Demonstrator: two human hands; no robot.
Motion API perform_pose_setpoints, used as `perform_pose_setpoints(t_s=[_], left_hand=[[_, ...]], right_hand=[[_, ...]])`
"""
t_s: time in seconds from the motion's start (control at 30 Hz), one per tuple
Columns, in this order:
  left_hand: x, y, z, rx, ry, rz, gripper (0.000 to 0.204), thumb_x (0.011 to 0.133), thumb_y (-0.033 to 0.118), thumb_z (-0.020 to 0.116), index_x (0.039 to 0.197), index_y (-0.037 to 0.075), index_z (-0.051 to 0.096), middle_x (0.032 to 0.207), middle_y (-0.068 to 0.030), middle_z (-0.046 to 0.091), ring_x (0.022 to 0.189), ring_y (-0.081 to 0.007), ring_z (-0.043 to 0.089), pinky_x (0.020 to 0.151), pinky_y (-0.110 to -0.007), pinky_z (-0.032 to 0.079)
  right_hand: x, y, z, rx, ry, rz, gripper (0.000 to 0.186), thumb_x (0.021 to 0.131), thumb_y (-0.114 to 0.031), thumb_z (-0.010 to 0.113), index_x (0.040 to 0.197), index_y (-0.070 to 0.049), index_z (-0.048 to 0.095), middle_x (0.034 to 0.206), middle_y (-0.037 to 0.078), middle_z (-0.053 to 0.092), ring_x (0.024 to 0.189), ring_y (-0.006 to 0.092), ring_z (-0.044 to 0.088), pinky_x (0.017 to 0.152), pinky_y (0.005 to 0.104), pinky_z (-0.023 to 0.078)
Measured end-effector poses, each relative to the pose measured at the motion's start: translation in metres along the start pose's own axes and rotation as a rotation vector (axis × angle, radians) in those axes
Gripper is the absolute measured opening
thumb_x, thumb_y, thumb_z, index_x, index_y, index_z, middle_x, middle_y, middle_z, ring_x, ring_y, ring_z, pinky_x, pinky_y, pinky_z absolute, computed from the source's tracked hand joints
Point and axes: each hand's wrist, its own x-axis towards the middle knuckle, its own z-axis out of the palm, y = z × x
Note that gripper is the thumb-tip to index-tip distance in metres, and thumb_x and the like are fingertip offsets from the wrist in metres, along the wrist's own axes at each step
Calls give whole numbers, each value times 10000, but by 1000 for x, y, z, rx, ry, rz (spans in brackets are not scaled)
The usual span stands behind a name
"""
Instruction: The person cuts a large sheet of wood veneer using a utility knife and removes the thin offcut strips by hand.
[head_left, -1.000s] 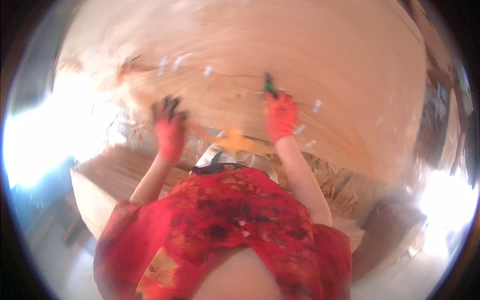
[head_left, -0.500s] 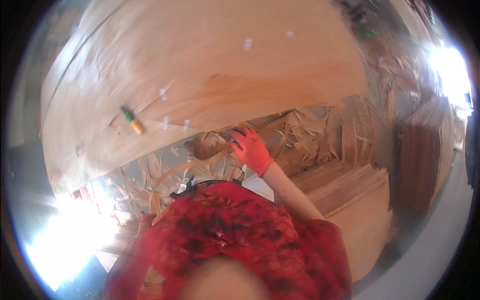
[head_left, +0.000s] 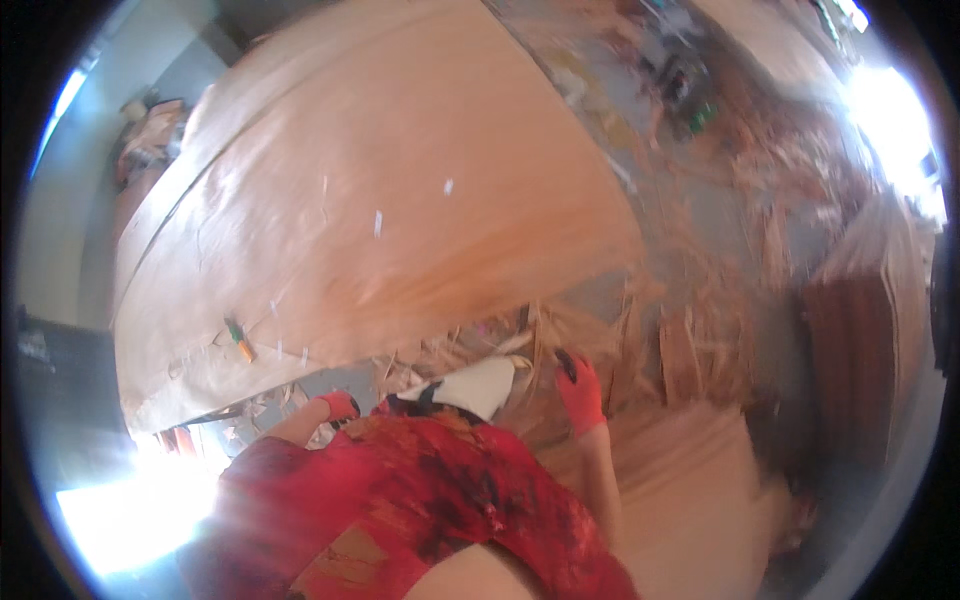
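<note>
My right hand, in an orange-red glove, hangs over wood scraps beside my body, apart from the big veneer sheet. A dark patch shows at its fingertips, and blur hides whether it is part of the glove or something held. My left hand, gloved alike, is low by my waist near the sheet's front edge; its fingers are mostly hidden. The large tan veneer sheet spreads out before me, with several small whitish strips on it. A small tool with a green and yellow handle lies near its front left.
Torn veneer scraps cover the floor at the right. A low veneer stack stands at my right side, and a taller stack beyond it. More litter lies at the far right.
The view has swung, so the sheet appears further left and lower. My right hand has moved from the sheet's edge out to the right. My left hand has come up to my waist.
</note>
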Motion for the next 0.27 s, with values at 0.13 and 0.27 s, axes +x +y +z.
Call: perform_pose_setpoints(t_s=[0.13,0.27], left_hand=[[43,54,-45,-60,-98,208,434,826,417,677,1084,85,783,1102,-190,751,1002,-337,733,894,-467,562],[102,104,-43,-206,-207,40,498,841,456,654,1101,50,777,1118,-207,749,1037,-336,734,938,-489,555]], right_hand=[[78,18,-63,46,12,25,315,974,-140,648,1270,-43,694,1108,108,711,983,177,684,860,313,533],[167,48,-124,-32,-20,-130,316,981,-138,632,1279,-45,686,1171,139,691,1036,240,678,899,337,522]])
